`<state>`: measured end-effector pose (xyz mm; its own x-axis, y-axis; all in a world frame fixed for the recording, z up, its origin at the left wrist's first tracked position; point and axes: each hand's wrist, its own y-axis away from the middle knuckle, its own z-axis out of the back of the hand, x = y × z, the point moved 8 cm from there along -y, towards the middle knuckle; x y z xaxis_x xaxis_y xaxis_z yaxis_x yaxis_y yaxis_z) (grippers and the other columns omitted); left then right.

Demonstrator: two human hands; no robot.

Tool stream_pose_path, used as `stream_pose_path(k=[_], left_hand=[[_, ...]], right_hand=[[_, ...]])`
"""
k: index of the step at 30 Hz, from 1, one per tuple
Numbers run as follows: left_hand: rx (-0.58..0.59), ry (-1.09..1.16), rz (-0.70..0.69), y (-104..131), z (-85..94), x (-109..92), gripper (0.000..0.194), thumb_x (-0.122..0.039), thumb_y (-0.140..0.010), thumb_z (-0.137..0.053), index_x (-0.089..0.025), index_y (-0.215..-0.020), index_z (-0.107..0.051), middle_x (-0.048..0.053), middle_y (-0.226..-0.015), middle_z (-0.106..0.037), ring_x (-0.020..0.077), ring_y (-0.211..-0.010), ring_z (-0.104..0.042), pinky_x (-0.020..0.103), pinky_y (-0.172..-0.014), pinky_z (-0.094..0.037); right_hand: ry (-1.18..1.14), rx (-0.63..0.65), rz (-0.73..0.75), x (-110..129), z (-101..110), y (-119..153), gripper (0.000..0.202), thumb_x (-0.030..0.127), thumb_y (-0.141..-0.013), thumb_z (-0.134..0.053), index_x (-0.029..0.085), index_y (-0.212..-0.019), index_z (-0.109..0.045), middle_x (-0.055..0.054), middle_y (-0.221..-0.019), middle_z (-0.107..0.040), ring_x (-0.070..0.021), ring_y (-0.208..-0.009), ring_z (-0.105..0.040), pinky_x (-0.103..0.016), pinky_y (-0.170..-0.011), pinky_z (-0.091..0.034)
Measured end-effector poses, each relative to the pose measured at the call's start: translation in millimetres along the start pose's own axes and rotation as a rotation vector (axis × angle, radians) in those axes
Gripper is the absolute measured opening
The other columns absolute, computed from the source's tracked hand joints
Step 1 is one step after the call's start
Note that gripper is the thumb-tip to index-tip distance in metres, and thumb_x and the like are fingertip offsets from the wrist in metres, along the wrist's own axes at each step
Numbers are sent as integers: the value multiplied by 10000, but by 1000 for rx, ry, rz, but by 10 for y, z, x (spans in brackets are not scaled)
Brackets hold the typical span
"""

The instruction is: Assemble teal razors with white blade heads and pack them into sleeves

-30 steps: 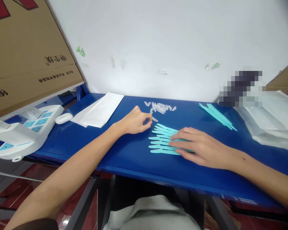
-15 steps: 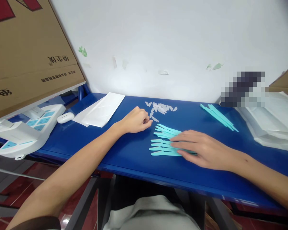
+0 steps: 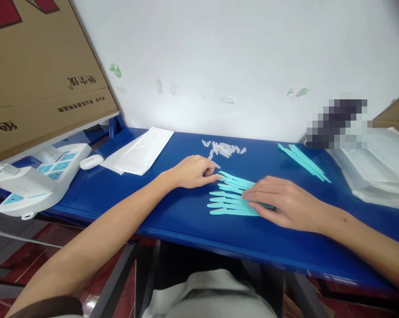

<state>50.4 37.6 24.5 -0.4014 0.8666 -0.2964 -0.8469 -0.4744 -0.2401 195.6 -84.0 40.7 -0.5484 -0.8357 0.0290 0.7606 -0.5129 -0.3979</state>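
left hand (image 3: 196, 171) slid toward tips of turquoise sticks (image 3: 230, 206), thumb beside topmost, fingers curled; pinch unclear. right hand (image 3: 283, 201), fingers bunched closer, covered their other ends on blue table (image 3: 182, 216); grip hidden. both hands thus attended sticks.

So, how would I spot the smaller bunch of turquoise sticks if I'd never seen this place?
Start with the blue table. On its right side, near the white wall, just left of the white packaging, lies a small bunch of slim turquoise sticks. Unlike the larger row of turquoise sticks partly under the right hand, this bunch has no hand touching it.
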Motion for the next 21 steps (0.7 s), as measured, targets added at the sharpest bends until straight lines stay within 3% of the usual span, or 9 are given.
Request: stream_pose_path(k=[6, 12, 21], left_hand=[[47, 2, -7, -18, -75, -54, 504, -509, -1010, -525, -196, -640, -385, -14, -611, -495, 124, -553, -389, 293, -587, -264], [16, -27, 12, -14, -9, 27, 493, -501, -1032, -465, -198, -648, -408, -8, -613, -506, 131, -565, -402, 293, -591, -267], [8, -57, 18, -6, 3, 59, 472, -456, -1037, -456, -195, -644, -437, -9, -604, -499, 133, -563, -404, 302, -589, -268]], right_hand=[[12, -1, -20, -29, 0, 7, 237, 202, -1028, -550, 167, -1099, -773, -86, -1029, -805, -186, -846, -738, -335, -791, -546], [-24, -5, -22, -16, 1, 1, 227, 201, -1025, -556, 163, -1123, -757, -68, -1031, -808, -193, -860, -751, -344, -794, -566], [-114, 20, -49, -21, -62, 17, 249, 197, -1017, -560, 165, -1169, -754, -91, -1135, -791, -203, -1003, -752, -334, -904, -600]])
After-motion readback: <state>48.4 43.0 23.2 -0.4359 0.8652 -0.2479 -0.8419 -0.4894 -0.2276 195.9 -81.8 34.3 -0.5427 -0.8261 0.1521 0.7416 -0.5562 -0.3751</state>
